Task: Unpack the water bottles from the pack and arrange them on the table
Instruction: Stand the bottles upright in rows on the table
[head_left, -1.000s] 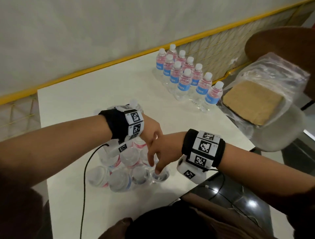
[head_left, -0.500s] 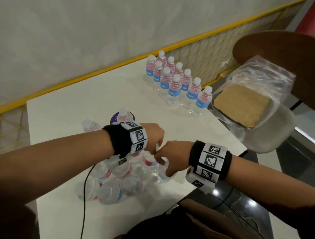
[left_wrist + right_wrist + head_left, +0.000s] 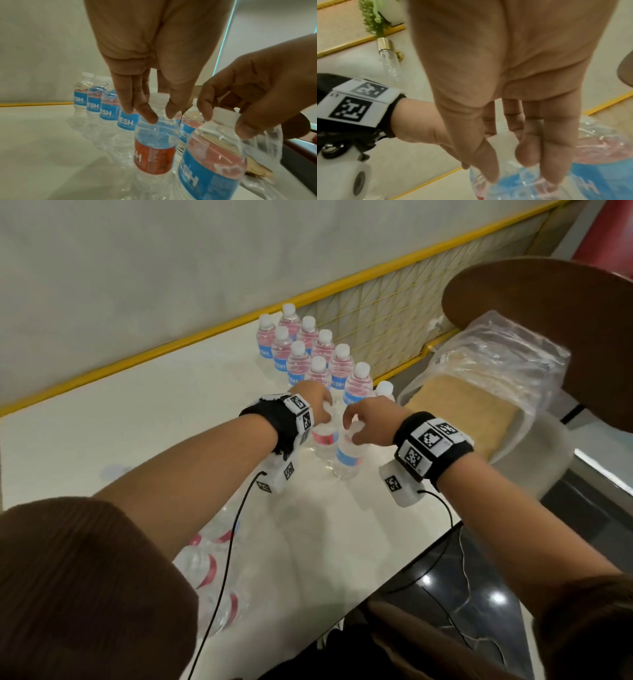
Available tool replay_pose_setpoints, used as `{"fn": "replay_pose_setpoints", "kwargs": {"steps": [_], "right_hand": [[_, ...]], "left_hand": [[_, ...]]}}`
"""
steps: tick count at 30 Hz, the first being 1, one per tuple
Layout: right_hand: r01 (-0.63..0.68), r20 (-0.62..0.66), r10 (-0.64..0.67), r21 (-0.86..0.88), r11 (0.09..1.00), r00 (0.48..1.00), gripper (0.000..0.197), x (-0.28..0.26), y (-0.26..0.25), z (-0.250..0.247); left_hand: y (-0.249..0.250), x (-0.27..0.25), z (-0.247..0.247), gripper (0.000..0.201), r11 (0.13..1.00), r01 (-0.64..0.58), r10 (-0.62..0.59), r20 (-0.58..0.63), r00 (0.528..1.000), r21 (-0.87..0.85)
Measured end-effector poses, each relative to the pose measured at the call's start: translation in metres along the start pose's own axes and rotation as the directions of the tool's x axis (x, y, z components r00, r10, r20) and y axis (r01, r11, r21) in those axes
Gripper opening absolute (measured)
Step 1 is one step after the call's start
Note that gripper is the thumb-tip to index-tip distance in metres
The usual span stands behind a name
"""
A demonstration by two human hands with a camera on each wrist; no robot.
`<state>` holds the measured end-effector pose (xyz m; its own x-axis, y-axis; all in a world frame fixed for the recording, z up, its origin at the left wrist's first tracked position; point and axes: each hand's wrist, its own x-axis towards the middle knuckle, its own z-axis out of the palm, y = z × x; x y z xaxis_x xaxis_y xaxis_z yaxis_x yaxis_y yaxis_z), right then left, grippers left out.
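L hand (image 3: 313, 402) is pinching the neck of one bottle (image 3: 325, 440), fingertips (image 3: 147, 115) curled round it under the cap. R hand (image 3: 368, 422) is gripping a second bottle (image 3: 347, 453) at its top. Both are standing on the table (image 3: 144, 419), just in front of the bottle rows (image 3: 315, 354), w/ the pack (image 3: 212, 570) well behind them, nearer the person.

At the right of the head view a clear plastic bag (image 3: 507, 361) holding a tan cardboard sheet (image 3: 469, 412) lies on a pale chair seat (image 3: 544, 460), below a round brown tabletop (image 3: 548, 313). A yellow rail (image 3: 205, 337) crosses the upper frame.
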<state>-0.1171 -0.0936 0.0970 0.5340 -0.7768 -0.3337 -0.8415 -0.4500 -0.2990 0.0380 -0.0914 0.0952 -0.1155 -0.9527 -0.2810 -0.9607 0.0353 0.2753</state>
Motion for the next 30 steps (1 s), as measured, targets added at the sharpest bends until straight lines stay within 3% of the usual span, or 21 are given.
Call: {"fn": "replay_pose_setpoints", "kwargs": {"steps": [6,11,16,19,22,26,30], "right_hand": [[-0.028,-0.071,0.036,0.115,0.993,0.997,0.039,0.009,0.021,0.007],[-0.007,-0.114,0.03,0.197,0.98,0.993,0.043,0.007,0.031,0.015],[-0.099,-0.161,0.165,0.354,0.93,0.973,0.053,0.004,0.027,0.024],[-0.172,-0.165,0.276,0.465,0.868,0.947,0.056,0.007,0.023,0.034],[-0.158,-0.189,0.303,0.543,0.825,0.934,0.051,0.01,0.02,0.04],[-0.132,-0.198,0.4,0.739,0.661,0.895,0.052,0.007,0.024,0.058],[-0.202,-0.094,0.576,0.88,0.429,0.812,0.059,0.002,0.032,0.086]], "left_hand": [[-0.002,0.022,0.003,0.036,0.984,-0.062,0.058,-0.025,0.998,-0.168],[-0.005,0.025,0.006,0.046,0.956,0.007,0.001,0.027,1.0,-0.295],[-0.01,0.029,0.013,0.041,0.983,0.135,-0.149,-0.121,0.981,-0.122],[-0.011,0.029,0.011,0.033,0.984,0.076,-0.09,-0.081,0.993,-0.161],[-0.013,0.027,0.006,0.026,0.976,-0.016,0.011,-0.023,1.0,-0.219],[-0.018,0.025,0.011,0.05,0.932,0.017,-0.023,-0.012,1.0,-0.363],[-0.029,0.019,0.026,0.077,0.904,0.208,-0.214,0.026,0.977,-0.373]]}}
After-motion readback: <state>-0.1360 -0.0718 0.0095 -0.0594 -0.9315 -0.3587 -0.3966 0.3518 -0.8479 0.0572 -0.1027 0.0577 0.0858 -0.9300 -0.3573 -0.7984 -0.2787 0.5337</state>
